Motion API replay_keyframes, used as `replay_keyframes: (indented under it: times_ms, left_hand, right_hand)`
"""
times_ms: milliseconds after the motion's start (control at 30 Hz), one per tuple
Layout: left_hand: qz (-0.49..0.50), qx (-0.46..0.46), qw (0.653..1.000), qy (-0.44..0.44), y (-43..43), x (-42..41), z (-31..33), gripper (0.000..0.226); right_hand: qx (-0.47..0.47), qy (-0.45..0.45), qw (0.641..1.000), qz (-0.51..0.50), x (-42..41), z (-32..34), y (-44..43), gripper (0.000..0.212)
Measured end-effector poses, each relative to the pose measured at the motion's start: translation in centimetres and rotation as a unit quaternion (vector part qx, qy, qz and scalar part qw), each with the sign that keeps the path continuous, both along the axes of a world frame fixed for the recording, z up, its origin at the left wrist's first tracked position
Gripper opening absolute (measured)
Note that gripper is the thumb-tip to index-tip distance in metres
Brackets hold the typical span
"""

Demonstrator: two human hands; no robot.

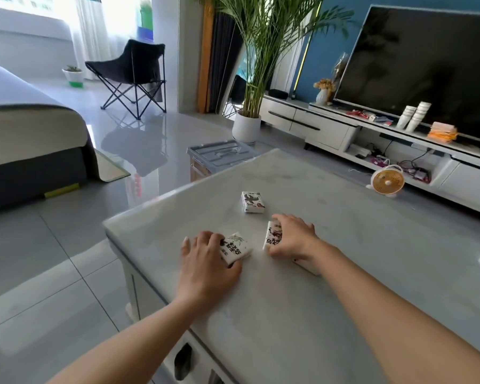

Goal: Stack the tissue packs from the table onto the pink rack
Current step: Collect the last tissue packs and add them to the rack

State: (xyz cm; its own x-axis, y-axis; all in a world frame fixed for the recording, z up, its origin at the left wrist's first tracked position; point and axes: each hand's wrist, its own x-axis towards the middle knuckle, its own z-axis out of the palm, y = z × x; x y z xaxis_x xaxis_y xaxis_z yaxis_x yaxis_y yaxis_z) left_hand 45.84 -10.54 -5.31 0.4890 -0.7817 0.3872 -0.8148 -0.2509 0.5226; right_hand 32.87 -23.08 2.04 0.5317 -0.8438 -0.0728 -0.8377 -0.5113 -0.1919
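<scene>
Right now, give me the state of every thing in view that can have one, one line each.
left hand: grips the left tissue pack.
right hand: grips the right tissue pack, tipped up on its edge.
far tissue pack: lying flat, untouched.
television: screen dark.
storage box: lid on.
folding chair: unfolded, empty.
small fan: upright on the floor; running or not, cannot tell.

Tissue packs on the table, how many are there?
3: far pack lying free, left pack in the left hand, right pack in the right hand. Maybe a fourth under the right wrist.
</scene>
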Motion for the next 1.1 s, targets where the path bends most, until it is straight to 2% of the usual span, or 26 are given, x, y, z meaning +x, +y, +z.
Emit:
replay_keyframes:
  times_ms: [67, 167, 267, 367, 433, 533, 633, 700, 767, 833, 900, 933, 967, 1000, 1067, 1100]
  left_hand:
    - [0.001, -0.011, 1.000, 0.014, 0.2, 0.0, 0.3, 0.052]
    - [-0.018, -0.024, 0.998, 0.059, 0.6, -0.2, 1.4, 0.059]
    - [-0.076, -0.015, 0.995, 0.065, 1.7, -1.1, 2.4, 0.078]
    - [-0.169, -0.031, 0.984, 0.055, 4.2, -3.7, 1.7, 0.073]
    - [-0.290, 0.004, 0.951, 0.102, 6.6, -7.5, 1.9, 0.065]
    - [-0.447, 0.111, 0.873, 0.158, 8.6, -14.2, 2.3, 0.053]
    - [-0.517, 0.205, 0.823, 0.119, 7.9, -19.4, 3.4, 0.056]
    - [-0.543, 0.226, 0.804, 0.083, 7.0, -21.9, 3.7, 0.062]
    - [-0.544, 0.212, 0.806, 0.093, 6.3, -23.9, 3.6, 0.067]
    - [-0.536, 0.169, 0.807, 0.181, 6.6, -25.3, 3.5, 0.066]
    - [-0.505, 0.158, 0.792, 0.303, 8.0, -26.4, 3.7, 0.053]
    - [-0.487, 0.161, 0.796, 0.322, 8.7, -26.8, 3.6, 0.046]
    - [-0.478, 0.163, 0.806, 0.308, 9.3, -26.9, 3.2, 0.052]
    - [-0.478, 0.160, 0.819, 0.273, 9.6, -27.0, 2.6, 0.066]
    - [-0.474, 0.149, 0.851, 0.171, 10.0, -27.4, 1.5, 0.097]
    - [-0.463, 0.140, 0.866, 0.128, 10.0, -27.7, 1.1, 0.105]
  right_hand:
    - [-0.021, -0.071, 0.997, 0.029, -0.6, 1.3, 1.5, 0.074]
    - [0.024, -0.191, 0.980, 0.058, -3.1, 3.9, 4.9, 0.068]
    - [0.051, -0.196, 0.978, 0.054, -8.3, 5.4, 9.2, 0.064]
    - [0.056, -0.172, 0.983, 0.019, -14.9, 4.0, 13.7, 0.059]
    - [0.061, -0.189, 0.980, -0.010, -19.4, 2.2, 16.9, 0.057]
    - [0.087, -0.286, 0.949, -0.101, -25.4, 0.2, 21.1, 0.058]
    - [0.082, -0.372, 0.904, -0.194, -29.9, -1.5, 23.4, 0.061]
    - [0.044, -0.338, 0.915, -0.216, -31.7, -2.6, 24.2, 0.068]
    - [0.022, -0.302, 0.926, -0.227, -32.7, -3.2, 24.7, 0.071]
    - [0.011, -0.288, 0.932, -0.219, -33.2, -3.9, 25.1, 0.073]
    - [0.006, -0.281, 0.938, -0.205, -33.4, -4.5, 25.4, 0.077]
    - [0.015, -0.287, 0.936, -0.205, -33.4, -4.7, 25.5, 0.079]
    - [0.025, -0.295, 0.932, -0.210, -33.3, -4.8, 25.6, 0.082]
    - [0.031, -0.298, 0.929, -0.218, -33.3, -4.9, 25.6, 0.085]
    - [0.031, -0.285, 0.931, -0.227, -33.3, -4.9, 25.5, 0.091]
    - [0.021, -0.276, 0.934, -0.224, -33.3, -4.9, 25.4, 0.093]
